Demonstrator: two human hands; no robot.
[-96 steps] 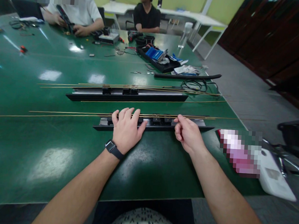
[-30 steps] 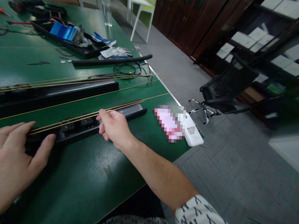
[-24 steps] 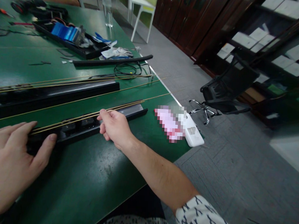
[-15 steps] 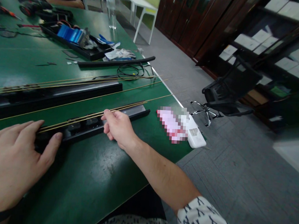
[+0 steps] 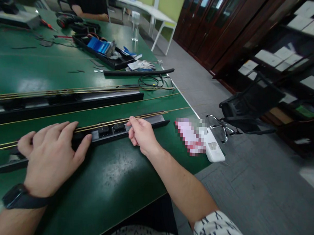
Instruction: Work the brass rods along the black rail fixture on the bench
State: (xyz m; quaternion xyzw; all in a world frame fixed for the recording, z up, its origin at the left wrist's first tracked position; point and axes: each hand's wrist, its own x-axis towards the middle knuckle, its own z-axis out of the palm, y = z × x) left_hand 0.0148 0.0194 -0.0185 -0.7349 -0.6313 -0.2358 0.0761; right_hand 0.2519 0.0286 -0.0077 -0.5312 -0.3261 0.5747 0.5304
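My left hand [image 5: 52,153], with a dark watch on the wrist, lies spread over a long black channel-shaped strip [image 5: 160,122] on the green table. Its fingers reach across thin gold-coloured rods [image 5: 106,123] that run lengthwise along the strip, and its thumb lies at the near side. Further right, my right hand [image 5: 143,135] is closed, thumb and index finger pinched at the rods. Between the hands, dark blocks [image 5: 119,127] sit in the channel. What lies beneath my left palm is hidden.
Behind lies a second black strip [image 5: 131,96] with more rods. A black tray [image 5: 120,62], gloves [image 5: 141,65], a curved black strip [image 5: 149,73] and coiled cable [image 5: 151,81] are beyond. A white device [image 5: 214,149] sits near the right edge. A person [image 5: 86,3] sits opposite.
The view swung right since the first frame, then partly back left, bringing my left wrist into sight. Both hands keep about the same places on the strip and rods.
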